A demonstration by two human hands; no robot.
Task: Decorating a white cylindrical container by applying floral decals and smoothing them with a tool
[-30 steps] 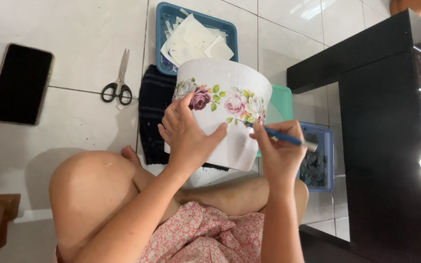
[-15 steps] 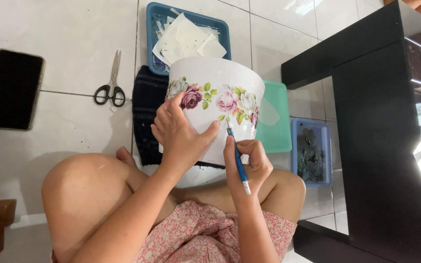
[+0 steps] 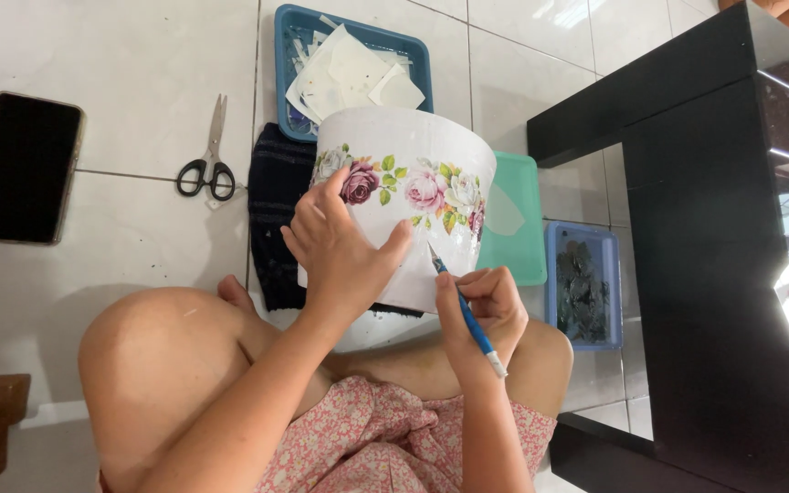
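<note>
A white pot [image 3: 413, 155] with a band of pink and purple rose pictures lies tilted above my lap. My left hand [image 3: 340, 251] presses flat on its side, fingers spread just under the flowers. My right hand [image 3: 486, 306] grips a thin blue brush [image 3: 468, 315] like a pen, its tip touching the pot wall below the rose band. My bare knees and a pink flowered garment fill the lower part of the head view.
On the tiled floor lie a dark phone [image 3: 20, 169], black-handled scissors [image 3: 210, 160], a dark cloth [image 3: 276, 210], a blue tray of paper scraps [image 3: 289, 55], a green lid [image 3: 522, 228] and a small blue tray [image 3: 586, 283]. A black table [image 3: 714, 228] stands to the right.
My right hand turned the brush from lying sideways at the pot's right edge to pointing up at the wall below the flowers. The left hand stayed on the pot.
</note>
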